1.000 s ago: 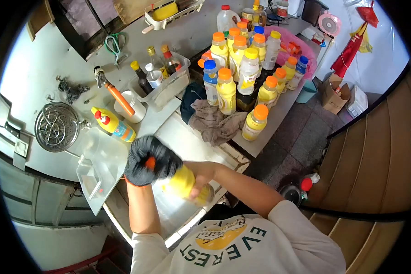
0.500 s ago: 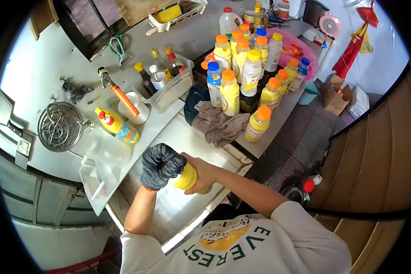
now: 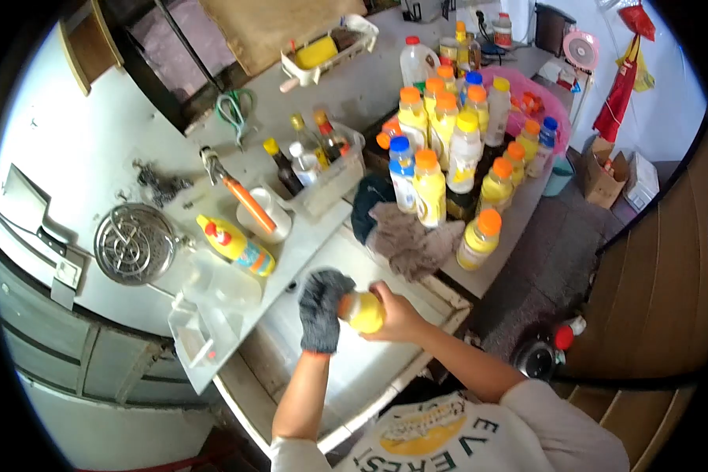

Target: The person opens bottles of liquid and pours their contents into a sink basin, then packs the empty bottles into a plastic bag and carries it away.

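Observation:
My left hand (image 3: 323,308), in a dark grey knitted glove, is closed around the orange cap end of a yellow bottle (image 3: 365,313). Bare and wrapped round the body of the same bottle is my right hand (image 3: 398,316). The bottle lies tilted between both hands, above a white sink basin (image 3: 346,385). Behind the hands a crumpled brown cloth (image 3: 417,244) hangs over the basin's far edge. One orange-capped bottle (image 3: 478,242) stands at the counter edge, in front of several yellow bottles (image 3: 429,189) with orange, yellow or blue caps.
A yellow detergent bottle (image 3: 238,245) and a clear plastic container (image 3: 220,283) stand left of the basin. Behind them are a white cup (image 3: 269,224) and a clear bin (image 3: 330,185) of sauce bottles. A cleaver (image 3: 31,204) hangs at far left. Pink plastic (image 3: 558,118) lies at the back right.
The bottle and both hands appear farther right in view, and the whole scene has shifted right and down. My left hand now sits at the cap end, less over the bottle's body.

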`<state>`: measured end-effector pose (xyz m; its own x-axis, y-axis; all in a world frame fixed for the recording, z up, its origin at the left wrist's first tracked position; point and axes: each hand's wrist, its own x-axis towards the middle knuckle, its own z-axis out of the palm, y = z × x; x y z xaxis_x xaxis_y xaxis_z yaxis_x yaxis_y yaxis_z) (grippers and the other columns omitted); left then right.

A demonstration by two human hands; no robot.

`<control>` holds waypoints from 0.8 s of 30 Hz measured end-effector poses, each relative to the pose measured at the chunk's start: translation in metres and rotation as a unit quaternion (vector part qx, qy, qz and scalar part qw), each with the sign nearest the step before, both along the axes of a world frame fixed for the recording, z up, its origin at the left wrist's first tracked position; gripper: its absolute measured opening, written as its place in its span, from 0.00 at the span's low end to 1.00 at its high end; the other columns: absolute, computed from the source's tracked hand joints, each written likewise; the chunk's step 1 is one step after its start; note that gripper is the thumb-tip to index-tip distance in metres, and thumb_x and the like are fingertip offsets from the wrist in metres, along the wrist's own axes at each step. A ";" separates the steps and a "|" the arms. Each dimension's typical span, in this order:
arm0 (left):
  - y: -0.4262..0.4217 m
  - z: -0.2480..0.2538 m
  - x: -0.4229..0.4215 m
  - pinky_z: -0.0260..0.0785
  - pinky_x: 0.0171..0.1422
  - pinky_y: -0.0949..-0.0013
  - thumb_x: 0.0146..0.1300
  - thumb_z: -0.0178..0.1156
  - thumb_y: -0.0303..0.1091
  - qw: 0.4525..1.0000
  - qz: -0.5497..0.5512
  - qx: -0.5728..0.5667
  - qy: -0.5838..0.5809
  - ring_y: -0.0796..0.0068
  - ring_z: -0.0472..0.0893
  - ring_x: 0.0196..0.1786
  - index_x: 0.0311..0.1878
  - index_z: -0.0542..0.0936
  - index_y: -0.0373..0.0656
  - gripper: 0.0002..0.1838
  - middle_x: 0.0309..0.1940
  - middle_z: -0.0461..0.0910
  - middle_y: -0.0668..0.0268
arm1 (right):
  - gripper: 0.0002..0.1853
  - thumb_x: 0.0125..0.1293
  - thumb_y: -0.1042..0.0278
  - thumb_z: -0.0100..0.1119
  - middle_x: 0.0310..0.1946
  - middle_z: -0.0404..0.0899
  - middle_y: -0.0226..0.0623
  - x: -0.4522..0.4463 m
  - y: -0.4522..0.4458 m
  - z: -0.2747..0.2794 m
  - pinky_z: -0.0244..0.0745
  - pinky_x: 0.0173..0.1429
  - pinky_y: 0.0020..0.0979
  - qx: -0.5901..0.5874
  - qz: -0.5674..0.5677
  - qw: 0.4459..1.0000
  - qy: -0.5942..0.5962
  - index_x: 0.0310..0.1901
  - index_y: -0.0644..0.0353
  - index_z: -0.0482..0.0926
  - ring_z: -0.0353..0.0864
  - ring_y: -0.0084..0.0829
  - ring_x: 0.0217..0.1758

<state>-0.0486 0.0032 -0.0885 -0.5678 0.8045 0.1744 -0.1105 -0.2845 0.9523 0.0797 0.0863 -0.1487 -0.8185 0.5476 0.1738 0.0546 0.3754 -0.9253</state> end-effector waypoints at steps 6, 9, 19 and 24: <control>-0.033 0.035 -0.005 0.60 0.62 0.65 0.49 0.62 0.22 0.891 -0.207 -0.132 0.381 0.59 0.68 0.60 0.50 0.71 0.41 0.23 0.57 0.67 0.55 | 0.37 0.37 0.60 0.71 0.35 0.77 0.43 0.038 0.011 0.018 0.72 0.40 0.37 0.052 0.074 0.992 -0.082 0.48 0.59 0.60 0.78 0.45 0.38; -0.044 0.026 0.002 0.63 0.60 0.66 0.52 0.63 0.28 0.875 -0.192 -0.199 0.397 0.60 0.72 0.56 0.53 0.70 0.41 0.23 0.53 0.71 0.57 | 0.35 0.39 0.59 0.69 0.35 0.77 0.42 0.051 0.008 0.020 0.71 0.40 0.38 0.071 0.085 0.984 -0.141 0.48 0.59 0.61 0.77 0.45 0.39; -0.048 -0.029 -0.038 0.67 0.54 0.71 0.53 0.56 0.15 0.989 -0.028 -0.121 0.078 0.73 0.75 0.47 0.49 0.69 0.41 0.20 0.46 0.74 0.63 | 0.32 0.39 0.61 0.67 0.36 0.75 0.46 0.057 0.004 -0.003 0.71 0.40 0.40 0.094 0.022 0.966 -0.239 0.46 0.61 0.61 0.77 0.46 0.39; -0.078 -0.106 -0.059 0.72 0.48 0.66 0.59 0.56 0.27 0.976 0.062 -0.196 -0.070 0.67 0.77 0.45 0.49 0.70 0.42 0.14 0.43 0.77 0.59 | 0.29 0.38 0.64 0.66 0.30 0.75 0.46 0.054 0.000 -0.018 0.73 0.34 0.41 0.230 -0.032 0.892 -0.388 0.43 0.59 0.63 0.79 0.42 0.34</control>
<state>-0.1078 -0.0744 -0.1945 -0.6616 0.7167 -0.2204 -0.2362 0.0797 0.9684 0.1342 0.0864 -0.1669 -0.7602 0.6138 -0.2131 0.6460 0.6788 -0.3491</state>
